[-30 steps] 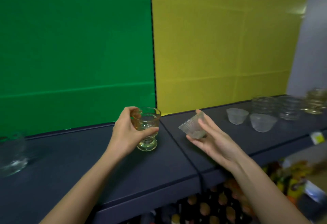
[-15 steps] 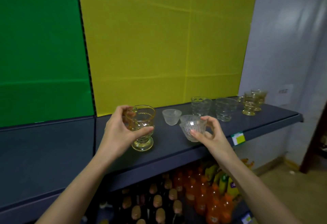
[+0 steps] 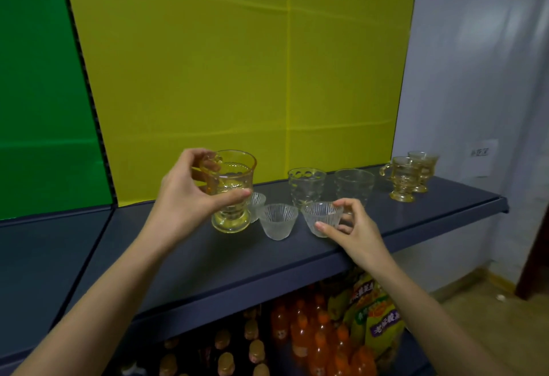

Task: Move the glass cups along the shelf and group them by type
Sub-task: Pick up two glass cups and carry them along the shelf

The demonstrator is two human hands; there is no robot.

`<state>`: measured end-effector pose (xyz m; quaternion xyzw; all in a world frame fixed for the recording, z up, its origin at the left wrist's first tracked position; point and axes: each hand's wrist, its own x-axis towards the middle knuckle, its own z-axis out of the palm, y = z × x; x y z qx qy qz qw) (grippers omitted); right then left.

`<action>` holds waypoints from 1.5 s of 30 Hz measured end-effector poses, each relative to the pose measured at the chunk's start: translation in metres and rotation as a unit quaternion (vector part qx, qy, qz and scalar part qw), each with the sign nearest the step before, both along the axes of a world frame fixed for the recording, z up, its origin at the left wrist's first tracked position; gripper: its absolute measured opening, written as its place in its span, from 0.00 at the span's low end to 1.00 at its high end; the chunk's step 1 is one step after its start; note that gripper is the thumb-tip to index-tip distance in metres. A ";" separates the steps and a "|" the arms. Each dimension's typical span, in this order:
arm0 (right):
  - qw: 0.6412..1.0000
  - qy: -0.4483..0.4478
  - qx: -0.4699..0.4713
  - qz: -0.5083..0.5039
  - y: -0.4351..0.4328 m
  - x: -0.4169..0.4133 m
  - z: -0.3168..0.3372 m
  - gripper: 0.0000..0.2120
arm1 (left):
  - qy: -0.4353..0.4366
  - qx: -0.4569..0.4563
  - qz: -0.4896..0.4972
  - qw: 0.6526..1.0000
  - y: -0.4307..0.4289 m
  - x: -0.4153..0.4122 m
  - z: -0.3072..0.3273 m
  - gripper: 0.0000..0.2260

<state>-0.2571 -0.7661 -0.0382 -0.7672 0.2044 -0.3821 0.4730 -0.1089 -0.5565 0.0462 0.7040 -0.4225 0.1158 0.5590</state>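
My left hand point(image 3: 190, 194) grips an amber footed glass mug point(image 3: 230, 194), held upright just above the dark shelf point(image 3: 184, 260). My right hand point(image 3: 353, 230) pinches a small ribbed clear cup point(image 3: 322, 221) at the shelf's front, right beside a matching ribbed cup point(image 3: 278, 221). A third small cup point(image 3: 257, 202) is half hidden behind the amber mug. Two clear dimpled tumblers point(image 3: 307, 187) point(image 3: 353, 187) stand behind. Two amber footed mugs point(image 3: 402, 178) point(image 3: 423, 170) stand at the far right end.
Green and yellow panels point(image 3: 208, 78) back the shelf. The shelf ends at the right near a grey wall point(image 3: 475, 78). Below are orange drink bottles point(image 3: 312, 337) and snack bags point(image 3: 377, 313).
The view has swung right along the shelf. Both hands have carried their glasses right; the ribbed cup has come down beside the other small cups, and the amber mug is nearer them.
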 end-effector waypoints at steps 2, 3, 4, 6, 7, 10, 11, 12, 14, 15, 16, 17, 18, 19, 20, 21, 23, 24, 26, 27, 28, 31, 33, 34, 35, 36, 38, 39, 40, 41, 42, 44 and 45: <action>1.000 0.016 -0.005 0.017 -0.012 0.004 -0.003 0.21 | 0.001 0.004 -0.004 1.000 -0.012 -0.001 0.003 0.40; 0.999 0.020 -0.003 0.026 -0.017 0.006 -0.003 0.21 | 0.003 0.007 -0.006 1.000 -0.018 -0.002 0.005 0.40; 0.999 0.020 0.001 0.037 -0.022 0.008 -0.003 0.21 | 0.005 0.009 -0.008 1.000 -0.025 -0.003 0.007 0.40; 0.997 0.032 0.004 0.068 -0.031 0.012 0.000 0.22 | 0.006 0.012 -0.011 1.000 -0.037 -0.007 0.013 0.38; 0.995 0.049 -0.002 0.084 -0.034 0.013 0.002 0.22 | 0.005 0.014 -0.011 1.000 -0.044 -0.009 0.015 0.38; 0.989 0.100 -0.064 0.087 -0.045 0.017 0.001 0.22 | 0.001 0.018 -0.013 1.000 -0.063 -0.016 0.019 0.38; 0.986 0.113 -0.098 0.075 -0.048 0.018 0.000 0.22 | 0.000 0.017 -0.013 1.000 -0.069 -0.018 0.020 0.38; 0.981 0.124 -0.129 0.069 -0.050 0.018 -0.002 0.22 | -0.002 0.016 -0.014 1.000 -0.076 -0.020 0.021 0.37; 0.972 0.137 -0.173 0.080 -0.055 0.016 -0.003 0.23 | -0.005 0.015 -0.017 1.000 -0.089 -0.026 0.024 0.37; 0.968 0.140 -0.185 0.094 -0.057 0.014 -0.002 0.25 | -0.007 0.016 -0.017 1.000 -0.096 -0.028 0.026 0.37; 0.964 0.143 -0.195 0.109 -0.059 0.010 0.000 0.27 | -0.009 0.016 -0.017 1.000 -0.102 -0.032 0.028 0.37; 0.960 0.145 -0.206 0.122 -0.062 0.004 0.002 0.28 | -0.010 0.016 -0.018 1.000 -0.108 -0.035 0.030 0.37; 0.955 0.147 -0.220 0.130 -0.067 -0.002 0.005 0.27 | -0.011 0.015 -0.020 1.000 -0.115 -0.040 0.033 0.36; 0.951 0.149 -0.237 0.134 -0.074 -0.009 0.008 0.26 | -0.011 0.014 -0.023 1.000 -0.123 -0.045 0.035 0.36; 0.946 0.152 -0.253 0.135 -0.082 -0.017 0.012 0.24 | -0.010 0.014 -0.027 1.000 -0.131 -0.050 0.038 0.36; 0.942 0.156 -0.265 0.136 -0.092 -0.025 0.016 0.22 | -0.008 0.014 -0.031 0.999 -0.140 -0.056 0.040 0.36; 0.932 0.174 -0.284 0.144 -0.115 -0.042 0.022 0.19 | -0.004 0.013 -0.041 0.999 -0.160 -0.068 0.043 0.35; 0.926 0.187 -0.294 0.148 -0.129 -0.051 0.025 0.18 | -0.003 0.013 -0.044 0.999 -0.172 -0.074 0.043 0.34; 0.913 0.218 -0.309 0.155 -0.157 -0.069 0.031 0.16 | 0.002 0.013 -0.045 0.999 -0.196 -0.087 0.043 0.34; 0.909 0.228 -0.313 0.155 -0.172 -0.079 0.034 0.15 | 0.006 0.012 -0.047 0.999 -0.208 -0.093 0.041 0.34; 0.907 0.234 -0.316 0.151 -0.187 -0.087 0.038 0.15 | 0.011 0.010 -0.049 0.999 -0.222 -0.099 0.040 0.35; 0.902 0.254 -0.321 0.134 -0.233 -0.112 0.045 0.14 | 0.023 0.008 -0.044 0.999 -0.264 -0.121 0.032 0.38; 0.897 0.266 -0.332 0.122 -0.262 -0.127 0.048 0.14 | 0.027 0.008 -0.035 0.999 -0.291 -0.135 0.025 0.37; 0.893 0.271 -0.338 0.118 -0.275 -0.133 0.049 0.14 | 0.030 0.009 -0.027 0.999 -0.304 -0.140 0.019 0.37; 0.891 0.274 -0.343 0.116 -0.287 -0.138 0.050 0.14 | 0.034 0.012 -0.020 0.999 -0.315 -0.145 0.014 0.37; 0.890 0.277 -0.345 0.114 -0.298 -0.143 0.050 0.14 | 0.039 0.017 -0.013 0.999 -0.326 -0.149 0.007 0.37; 0.888 0.278 -0.348 0.113 -0.317 -0.149 0.049 0.14 | 0.048 0.029 0.001 0.998 -0.342 -0.155 -0.006 0.38; 0.888 0.277 -0.349 0.114 -0.325 -0.152 0.049 0.14 | 0.049 0.036 0.012 0.998 -0.349 -0.157 -0.013 0.39; 0.888 0.276 -0.351 0.113 -0.332 -0.153 0.049 0.14 | 0.049 0.040 0.023 0.998 -0.354 -0.160 -0.019 0.40; 0.887 0.273 -0.355 0.113 -0.338 -0.154 0.049 0.14 | 0.048 0.046 0.035 0.997 -0.359 -0.162 -0.024 0.41; 0.885 0.272 -0.360 0.114 -0.344 -0.154 0.049 0.14 | 0.046 0.053 0.048 0.996 -0.363 -0.165 -0.029 0.41; 0.881 0.271 -0.369 0.120 -0.353 -0.154 0.049 0.14 | 0.043 0.067 0.065 0.995 -0.370 -0.170 -0.036 0.41; 0.879 0.271 -0.373 0.123 -0.357 -0.153 0.048 0.14 | 0.042 0.073 0.071 0.994 -0.372 -0.172 -0.039 0.40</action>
